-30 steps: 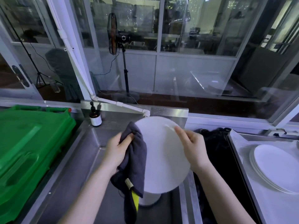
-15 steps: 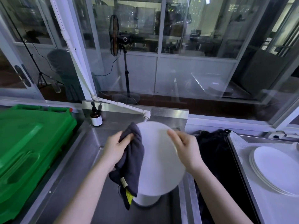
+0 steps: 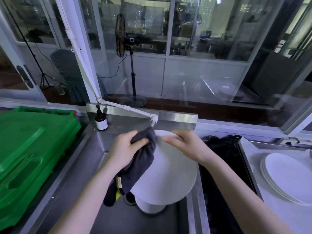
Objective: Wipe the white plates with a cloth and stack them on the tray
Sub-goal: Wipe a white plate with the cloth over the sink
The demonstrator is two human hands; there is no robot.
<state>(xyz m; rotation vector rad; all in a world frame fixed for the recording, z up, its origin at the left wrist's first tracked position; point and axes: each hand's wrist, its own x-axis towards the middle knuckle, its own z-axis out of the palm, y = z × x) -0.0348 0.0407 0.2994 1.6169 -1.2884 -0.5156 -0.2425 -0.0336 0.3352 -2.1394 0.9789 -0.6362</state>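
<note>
Plate point(image 3: 170, 168) over the sink point(image 3: 94, 166) has tipped flatter since a second ago, my left hand point(image 3: 125, 151) gripping the cloth point(image 3: 140, 164) up at its far rim, right hand point(image 3: 187, 147) pinching that rim, so I'd say still wiping, tray point(image 3: 253, 146) stack point(image 3: 290, 179) waits

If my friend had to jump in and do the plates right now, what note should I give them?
Hands: the right hand holds the white plate by its far rim, tilted over the sink. The left hand grips the dark cloth against the plate's left edge.
Done: a stack of plates lies on the tray at the right.
Left: finish wiping this plate, then stack it there. Something white sits in the sink below; I can't tell what.
</note>
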